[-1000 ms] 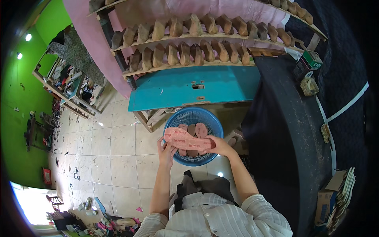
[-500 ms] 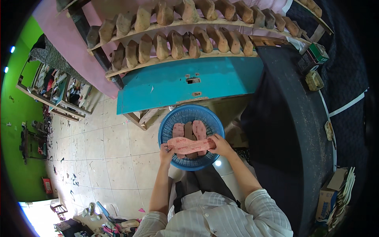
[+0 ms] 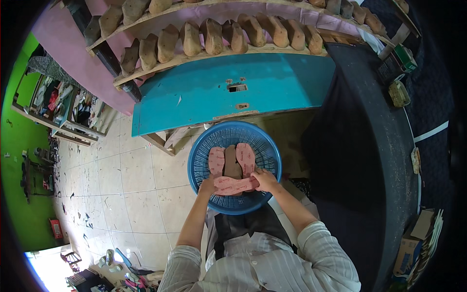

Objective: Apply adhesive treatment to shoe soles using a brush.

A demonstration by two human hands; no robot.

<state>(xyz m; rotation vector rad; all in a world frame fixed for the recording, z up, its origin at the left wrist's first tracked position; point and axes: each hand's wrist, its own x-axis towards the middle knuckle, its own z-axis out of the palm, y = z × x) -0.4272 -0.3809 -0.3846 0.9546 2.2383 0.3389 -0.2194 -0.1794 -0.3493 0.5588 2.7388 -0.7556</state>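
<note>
My left hand (image 3: 207, 186) and my right hand (image 3: 265, 180) grip opposite ends of a pink shoe insole (image 3: 232, 185) with red print. It is held crosswise over the near part of a blue plastic basket (image 3: 194, 155). Inside the basket lie a pink insole (image 3: 216, 160) on the left, a brown insole (image 3: 232, 163) in the middle and another pink insole (image 3: 245, 153) on the right. The held insole covers their near ends. Both sets of fingers are curled round its ends, and my left fingertips are partly hidden.
Beyond the basket stands a turquoise table (image 3: 194, 97) under shelves of wooden shoe lasts (image 3: 212, 36). A dark-covered bench (image 3: 360, 121) runs along the right, with a cardboard box (image 3: 408, 250) near its lower end. Scraps litter the tiled floor (image 3: 131, 175) at left.
Both hands have brought the held insole lower and nearer to me, and it now looks foreshortened. More of the insoles in the basket shows. The whole view has shifted slightly.
</note>
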